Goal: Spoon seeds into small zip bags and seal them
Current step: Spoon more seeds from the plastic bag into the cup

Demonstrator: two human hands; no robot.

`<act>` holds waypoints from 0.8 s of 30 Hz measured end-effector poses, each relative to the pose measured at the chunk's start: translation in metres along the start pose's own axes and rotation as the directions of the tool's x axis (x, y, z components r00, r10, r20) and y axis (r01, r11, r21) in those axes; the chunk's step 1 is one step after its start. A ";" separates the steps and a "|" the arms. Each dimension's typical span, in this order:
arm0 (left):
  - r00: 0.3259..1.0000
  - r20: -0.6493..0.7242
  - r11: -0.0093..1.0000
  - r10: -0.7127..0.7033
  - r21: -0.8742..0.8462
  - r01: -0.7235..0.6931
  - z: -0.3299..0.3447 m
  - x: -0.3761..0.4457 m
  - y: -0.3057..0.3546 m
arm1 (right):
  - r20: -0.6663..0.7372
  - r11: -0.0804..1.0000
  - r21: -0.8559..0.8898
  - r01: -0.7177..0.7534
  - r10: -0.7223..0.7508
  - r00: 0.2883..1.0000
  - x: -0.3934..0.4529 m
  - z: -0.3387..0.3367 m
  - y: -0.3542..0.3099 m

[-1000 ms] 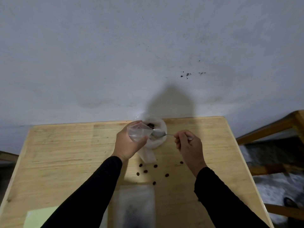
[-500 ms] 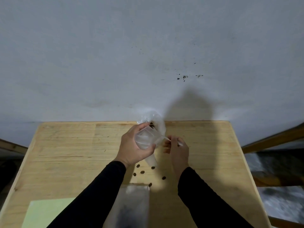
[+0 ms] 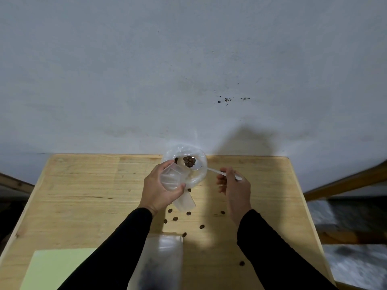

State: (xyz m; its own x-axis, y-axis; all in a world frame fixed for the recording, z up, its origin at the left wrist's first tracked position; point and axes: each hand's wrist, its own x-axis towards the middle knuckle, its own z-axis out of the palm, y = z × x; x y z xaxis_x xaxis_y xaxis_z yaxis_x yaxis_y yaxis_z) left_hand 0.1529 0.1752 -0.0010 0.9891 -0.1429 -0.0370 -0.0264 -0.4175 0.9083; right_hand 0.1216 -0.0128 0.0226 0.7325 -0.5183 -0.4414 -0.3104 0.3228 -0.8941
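Against grey wall, wooden table, scattered seeds

My left hand grips the bag; my right hand (fingers curled) pinches the spoon, right of the bag.

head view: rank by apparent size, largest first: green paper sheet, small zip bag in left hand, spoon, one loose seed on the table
1. green paper sheet, partly cut off by the frame and nearest the camera, so its lead is inflated.
2. small zip bag, partly hidden by the left hand.
3. spoon.
4. loose seed.
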 end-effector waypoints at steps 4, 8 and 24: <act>1.000 -0.010 1.000 -0.009 -0.002 0.009 0.000 -0.001 0.002 | 0.027 0.996 -0.034 0.081 -0.080 0.996 -0.001 -0.004 -0.017; 1.000 -0.002 1.000 -0.007 0.012 0.007 0.002 0.002 -0.003 | 0.096 0.985 -0.054 0.162 -0.156 0.983 -0.008 -0.003 -0.036; 0.998 -0.001 0.998 0.057 0.005 -0.057 0.000 0.005 0.001 | 0.003 0.927 -0.263 0.267 -0.276 0.961 -0.013 0.006 -0.032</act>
State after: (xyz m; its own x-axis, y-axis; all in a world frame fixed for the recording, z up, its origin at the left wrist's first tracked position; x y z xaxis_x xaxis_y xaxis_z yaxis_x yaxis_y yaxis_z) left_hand 0.1580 0.1740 -0.0003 0.9860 -0.1660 0.0156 -0.0839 -0.4134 0.9067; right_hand 0.1256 -0.0121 0.0574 0.7918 -0.5846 -0.1771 -0.2515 -0.0479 -0.9667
